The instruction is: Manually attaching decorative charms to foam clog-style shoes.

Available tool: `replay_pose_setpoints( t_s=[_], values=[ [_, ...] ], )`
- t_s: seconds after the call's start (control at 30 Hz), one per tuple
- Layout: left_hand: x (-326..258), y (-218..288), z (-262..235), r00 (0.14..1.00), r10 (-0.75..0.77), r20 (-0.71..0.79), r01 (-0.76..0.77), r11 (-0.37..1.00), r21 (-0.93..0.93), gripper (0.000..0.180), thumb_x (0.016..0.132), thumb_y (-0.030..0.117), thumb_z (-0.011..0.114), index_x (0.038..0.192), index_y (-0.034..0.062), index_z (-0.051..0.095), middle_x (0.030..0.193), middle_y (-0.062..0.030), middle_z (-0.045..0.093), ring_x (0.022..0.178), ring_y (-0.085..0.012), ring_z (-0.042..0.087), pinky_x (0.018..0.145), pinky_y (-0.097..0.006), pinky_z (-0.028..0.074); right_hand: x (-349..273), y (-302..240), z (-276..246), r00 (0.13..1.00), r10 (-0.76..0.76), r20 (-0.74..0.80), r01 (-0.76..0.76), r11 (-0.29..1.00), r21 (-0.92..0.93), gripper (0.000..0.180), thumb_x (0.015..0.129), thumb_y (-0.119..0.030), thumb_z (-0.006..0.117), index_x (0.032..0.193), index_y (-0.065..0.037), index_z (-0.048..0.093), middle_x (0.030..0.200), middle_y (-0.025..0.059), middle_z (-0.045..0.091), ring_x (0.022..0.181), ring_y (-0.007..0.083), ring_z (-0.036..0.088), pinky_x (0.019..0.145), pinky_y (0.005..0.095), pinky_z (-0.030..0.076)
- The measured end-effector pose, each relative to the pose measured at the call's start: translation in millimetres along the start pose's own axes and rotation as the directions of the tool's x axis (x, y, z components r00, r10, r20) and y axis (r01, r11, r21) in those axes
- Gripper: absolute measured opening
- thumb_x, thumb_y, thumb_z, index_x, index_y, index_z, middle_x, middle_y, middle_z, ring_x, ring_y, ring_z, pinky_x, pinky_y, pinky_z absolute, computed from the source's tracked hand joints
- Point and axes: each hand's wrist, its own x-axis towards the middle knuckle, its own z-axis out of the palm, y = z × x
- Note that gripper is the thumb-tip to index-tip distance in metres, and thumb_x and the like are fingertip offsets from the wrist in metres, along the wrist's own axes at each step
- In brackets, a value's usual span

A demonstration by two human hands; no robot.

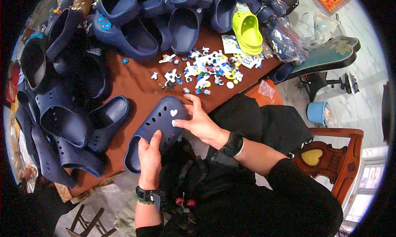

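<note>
A navy clog [159, 120] with round vent holes is held over the near edge of the brown-covered table. My left hand [149, 157] grips its side near the foot opening, thumb on the outside. At the toe, my right hand [201, 120] closes around the upper, with the thumb tip against a small white piece and the other fingers by the far rim. A white heart charm [174, 112] sits on the upper, just above that thumb. Beyond the toe lies a pile of small colourful shoe charms [210, 67].
Navy clogs [138, 36] are heaped along the table's back and left sides. One lime-green clog [248, 32] stands behind the charms. To the right are a green cushioned seat [326, 55], a blue bin [317, 112] and a carved wooden chair [336, 162]. The brown table cover [136, 82] shows between.
</note>
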Motion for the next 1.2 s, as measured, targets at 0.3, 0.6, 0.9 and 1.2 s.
replay_pose_setpoints(
  t_s=[0.3,0.6,0.9,1.2],
  values=[
    [-2.6,4.9,6.1,0.999,0.028,-0.039,-0.023,0.99,0.136,0.028,0.091,0.013,0.059,0.115,-0.0013,0.058,0.109,-0.0082,0.064,0.094,-0.0178,0.061,0.085,-0.031,0.048,7.8,-4.7,-7.2,0.999,0.025,0.032,-0.021,0.993,-0.12,0.092,0.07,-0.005,0.08,0.141,-0.009,0.021,0.129,0.0232,0.046,0.119,0.0295,0.049,0.101,0.0392,0.041],
    [5.5,3.1,-0.2,0.999,-0.019,-0.035,0.02,0.999,0.04,0.026,0.092,0.009,0.056,0.114,-0.0039,0.058,0.107,-0.0089,0.066,0.091,-0.0153,0.063,0.083,-0.029,0.049,64.9,-41.8,-63.6,0.868,-0.475,0.144,0.386,0.463,-0.798,0.032,0.077,-0.018,0.074,0.101,-0.003,0.059,0.094,0.0181,0.062,0.086,0.0362,0.061,0.073,0.0436,0.05],
    [4.5,-0.4,0.5,0.994,0.005,-0.106,0.003,0.997,0.076,0.025,0.091,0.01,0.058,0.111,-0.0049,0.06,0.103,-0.0084,0.067,0.09,-0.0146,0.062,0.083,-0.028,0.048,106.4,-36.0,-80.6,0.808,-0.489,0.327,0.476,0.216,-0.852,0.017,0.076,-0.001,0.064,0.092,0.0,0.062,0.087,0.0196,0.059,0.085,0.0373,0.061,0.075,0.0447,0.05],
    [4.0,6.3,1.2,0.998,-0.007,-0.06,0.011,0.997,0.072,0.025,0.09,0.012,0.059,0.109,-0.0043,0.06,0.102,-0.0079,0.066,0.089,-0.0147,0.062,0.082,-0.029,0.049,81.4,-45.9,-75.2,0.782,-0.595,0.188,0.493,0.405,-0.77,0.01,0.083,-0.008,0.062,0.09,0.0,0.06,0.076,0.0168,0.061,0.071,0.0318,0.061,0.066,0.0406,0.049]
  ],
)
